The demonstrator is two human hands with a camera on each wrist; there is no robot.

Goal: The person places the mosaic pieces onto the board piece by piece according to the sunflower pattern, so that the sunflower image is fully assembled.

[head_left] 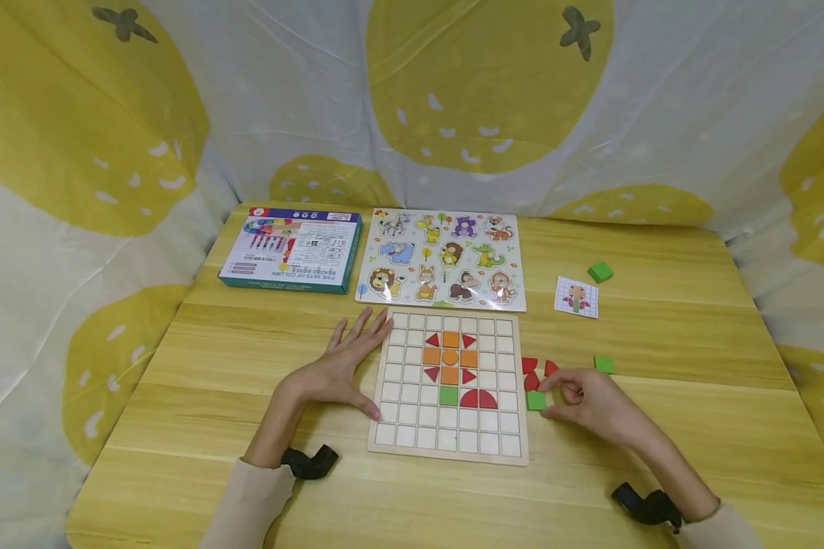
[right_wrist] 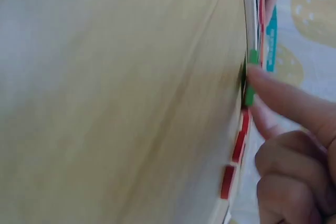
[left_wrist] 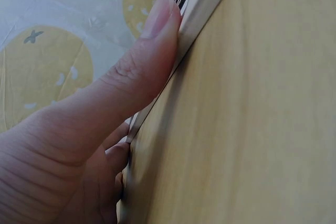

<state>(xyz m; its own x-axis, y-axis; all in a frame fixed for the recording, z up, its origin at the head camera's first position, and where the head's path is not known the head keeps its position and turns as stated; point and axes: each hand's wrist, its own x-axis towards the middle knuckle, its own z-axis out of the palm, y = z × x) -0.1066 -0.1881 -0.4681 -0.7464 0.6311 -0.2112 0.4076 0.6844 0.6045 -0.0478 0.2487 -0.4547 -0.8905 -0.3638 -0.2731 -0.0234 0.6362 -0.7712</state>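
A wooden grid board (head_left: 446,458) lies on the table. On it stand orange squares round an orange circle (head_left: 449,357), red triangles (head_left: 432,340) at the corners, a green square (head_left: 448,396) and two red quarter-circles (head_left: 479,399). My left hand (head_left: 336,371) is spread along the board's left side, thumb (left_wrist: 157,40) and fingertips at its edge. Just off the right edge, my right hand (head_left: 593,400) pinches a green square tile (right_wrist: 250,82) between thumb and forefinger, the other fingers curled in. Loose red pieces (head_left: 530,366) lie beside that tile.
Behind the board lies an animal puzzle (head_left: 442,255), with a beaded-boxes carton (head_left: 291,248) to its left. A small pattern card (head_left: 577,296) sits at the right, near a green block (head_left: 600,271). Another green tile (head_left: 603,365) lies beyond my right hand.
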